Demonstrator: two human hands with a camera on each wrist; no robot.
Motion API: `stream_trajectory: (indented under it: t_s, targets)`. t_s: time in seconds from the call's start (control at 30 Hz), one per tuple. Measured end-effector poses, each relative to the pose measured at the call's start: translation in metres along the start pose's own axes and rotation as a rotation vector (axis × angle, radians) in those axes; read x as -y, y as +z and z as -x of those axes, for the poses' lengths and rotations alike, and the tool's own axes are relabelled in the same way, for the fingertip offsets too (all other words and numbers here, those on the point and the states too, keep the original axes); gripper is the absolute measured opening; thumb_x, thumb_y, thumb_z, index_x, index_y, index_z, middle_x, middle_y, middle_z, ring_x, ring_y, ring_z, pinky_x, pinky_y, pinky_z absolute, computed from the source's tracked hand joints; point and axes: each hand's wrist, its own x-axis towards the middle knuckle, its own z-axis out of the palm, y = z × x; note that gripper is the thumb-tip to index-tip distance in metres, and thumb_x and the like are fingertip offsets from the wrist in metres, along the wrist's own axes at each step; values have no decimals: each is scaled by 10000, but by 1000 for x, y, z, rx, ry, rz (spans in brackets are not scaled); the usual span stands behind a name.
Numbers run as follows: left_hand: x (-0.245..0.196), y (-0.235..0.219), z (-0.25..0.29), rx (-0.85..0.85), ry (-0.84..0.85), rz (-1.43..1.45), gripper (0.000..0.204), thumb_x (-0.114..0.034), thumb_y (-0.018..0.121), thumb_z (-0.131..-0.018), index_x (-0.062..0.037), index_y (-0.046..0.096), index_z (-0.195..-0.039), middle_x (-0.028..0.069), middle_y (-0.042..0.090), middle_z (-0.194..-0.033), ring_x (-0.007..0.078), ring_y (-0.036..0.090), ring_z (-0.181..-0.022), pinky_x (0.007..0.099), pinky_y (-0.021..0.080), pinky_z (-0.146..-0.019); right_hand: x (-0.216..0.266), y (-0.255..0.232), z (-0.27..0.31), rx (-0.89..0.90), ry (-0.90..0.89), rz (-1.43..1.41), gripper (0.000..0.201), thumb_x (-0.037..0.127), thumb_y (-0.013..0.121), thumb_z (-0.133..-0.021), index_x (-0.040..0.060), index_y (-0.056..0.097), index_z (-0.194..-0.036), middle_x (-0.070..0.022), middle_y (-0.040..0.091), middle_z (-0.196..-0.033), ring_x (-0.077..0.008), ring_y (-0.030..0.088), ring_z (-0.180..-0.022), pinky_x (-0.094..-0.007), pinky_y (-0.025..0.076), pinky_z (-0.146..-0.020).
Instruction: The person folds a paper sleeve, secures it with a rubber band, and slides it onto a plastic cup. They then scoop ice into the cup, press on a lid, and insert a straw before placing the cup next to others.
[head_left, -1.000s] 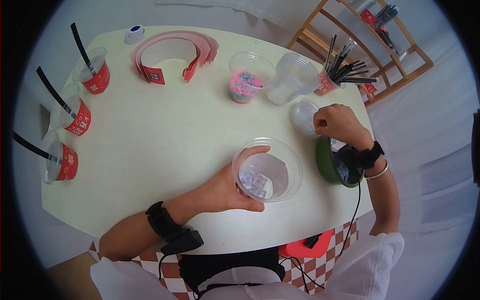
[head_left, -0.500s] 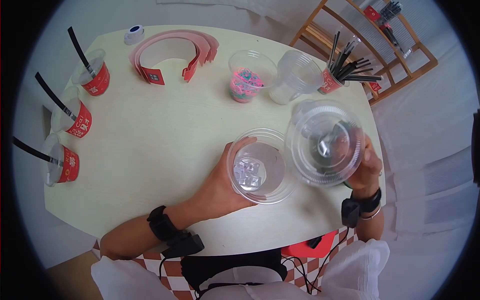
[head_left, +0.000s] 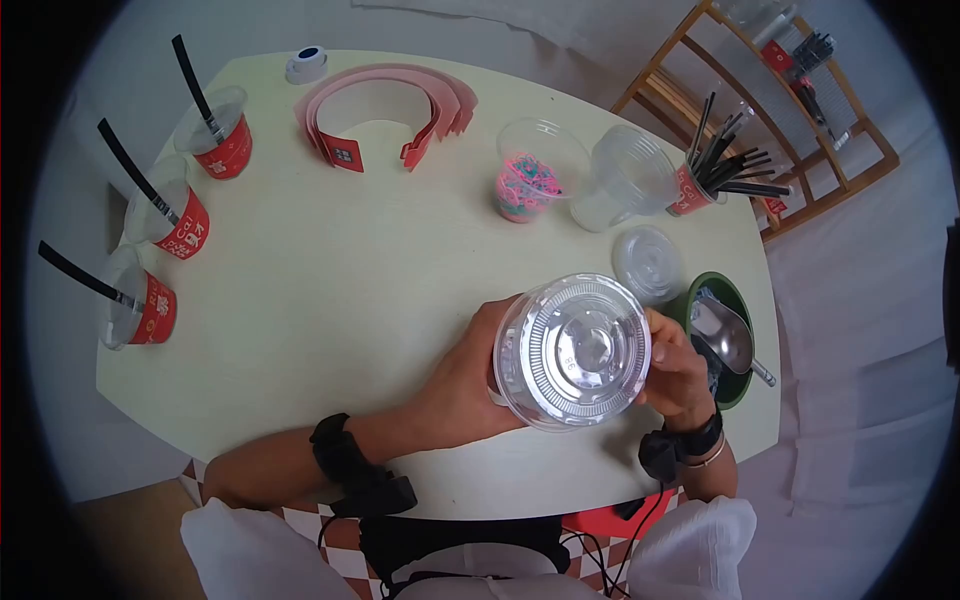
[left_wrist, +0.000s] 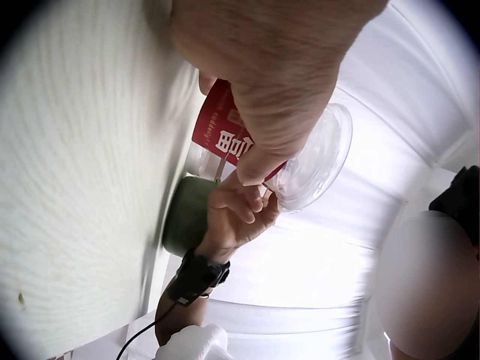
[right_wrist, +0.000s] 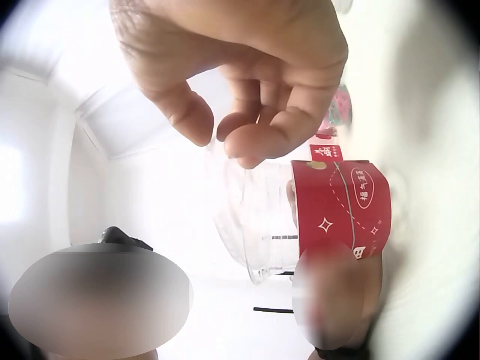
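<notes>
My left hand (head_left: 455,390) grips a clear cup from its left side, and the cup's red sleeve (right_wrist: 345,206) shows in the right wrist view. A clear ridged lid (head_left: 588,350) lies over the cup's mouth; whether it is pressed on all round I cannot tell. With curled fingers my right hand (head_left: 680,375) pinches the lid's right edge. From the left wrist, the left hand (left_wrist: 270,67) wraps the red sleeve (left_wrist: 217,124), with the right hand (left_wrist: 240,214) below at the lid. The cup's contents are hidden from above.
On the right, a green bowl (head_left: 740,290) holds a metal scoop (head_left: 728,335) beside spare lids (head_left: 648,262). Behind stand stacked cups (head_left: 625,180), a cup of pink and green strands (head_left: 528,190) and black straws (head_left: 735,165). Pink sleeves (head_left: 345,90) lie farther back; three lidded cups (head_left: 185,230) line the left.
My right hand has come from the spare lids beside the bowl with a lid, bringing it left onto the cup. The left hand still grips the cup, which sits slightly farther right.
</notes>
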Motion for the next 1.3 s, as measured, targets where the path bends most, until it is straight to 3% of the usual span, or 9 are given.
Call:
stream_trajectory:
  t_s: [0.1, 0.2, 0.3, 0.4, 0.5, 0.6, 0.8, 1.1, 1.3]
  targets:
    - [2, 0, 0, -3, 42, -56, 951, -163, 848, -618, -65, 252, -1353, 145, 369, -1282, 284, 415, -1224, 395, 410, -977, -4, 3, -2, 41, -11, 42, 176, 140, 618, -827, 35, 476, -836, -71, 563, -709, -113, 564, -537, -237, 478, -468]
    - [-1, 0, 1, 6, -20, 34, 949, -155, 848, -614, -65, 258, -1352, 148, 372, -1276, 292, 419, -1213, 399, 414, -970, -8, 4, 0, -13, -68, 252, 224, 190, 641, -831, 34, 483, -862, -59, 554, -759, -112, 565, -576, -227, 466, -477]
    - [2, 0, 0, -1, -7, -25, 955, -148, 843, -602, -68, 266, -1358, 156, 385, -1266, 310, 435, -1182, 408, 408, -970, -7, 20, 6, -277, -340, 668, 348, 323, 652, -837, 18, 502, -914, -98, 552, -882, -176, 594, -751, -292, 502, -636]
    - [3, 0, 0, 17, 22, -54, 959, -164, 842, -590, -76, 277, -1360, 164, 411, -1249, 327, 446, -1155, 423, 410, -958, 1, 36, 8, -157, -703, 1242, 544, 467, 646, -817, 8, 529, -1083, -186, 507, -1114, -302, 537, -1040, -411, 446, -878]
    - [-4, 0, 0, 23, 39, -62, 958, -192, 843, -582, -77, 290, -1356, 165, 437, -1236, 342, 453, -1136, 438, 409, -947, 2, 61, 2, 52, -727, 1409, 733, 608, 587, -790, 59, 491, -1267, -248, 365, -1330, -414, 357, -1254, -508, 284, -1031]
    - [-6, -2, 3, 48, 1, -80, 940, -239, 837, -592, -68, 303, -1347, 160, 453, -1236, 343, 461, -1127, 436, 406, -949, -3, 60, -7, 136, -713, 1535, 780, 677, 502, -795, 130, 447, -1348, -259, 250, -1427, -459, 269, -1308, -540, 229, -1052]
    - [-4, -3, 5, 43, 61, -157, 879, -325, 811, -625, -34, 345, -1311, 176, 479, -1208, 335, 517, -1089, 411, 440, -922, -13, 61, -14, 181, -634, 1443, 800, 709, 394, -823, 120, 421, -1364, -261, 253, -1431, -461, 267, -1308, -539, 222, -1055]
    - [-2, -1, 5, 22, 73, -163, 824, -358, 792, -649, 10, 393, -1268, 183, 508, -1149, 333, 566, -1025, 397, 483, -867, -11, 63, -20, 199, -480, 1388, 953, 710, 410, -816, -64, 316, -1363, -247, 316, -1406, -424, 337, -1278, -493, 274, -1046]
    - [3, 0, 5, 20, 88, -212, 810, -369, 790, -654, 3, 391, -1253, 175, 512, -1120, 339, 565, -1013, 411, 484, -859, -17, 58, -24, 228, -533, 1366, 849, 654, 508, -805, -4, 389, -1328, -219, 342, -1384, -432, 334, -1262, -511, 290, -1031]
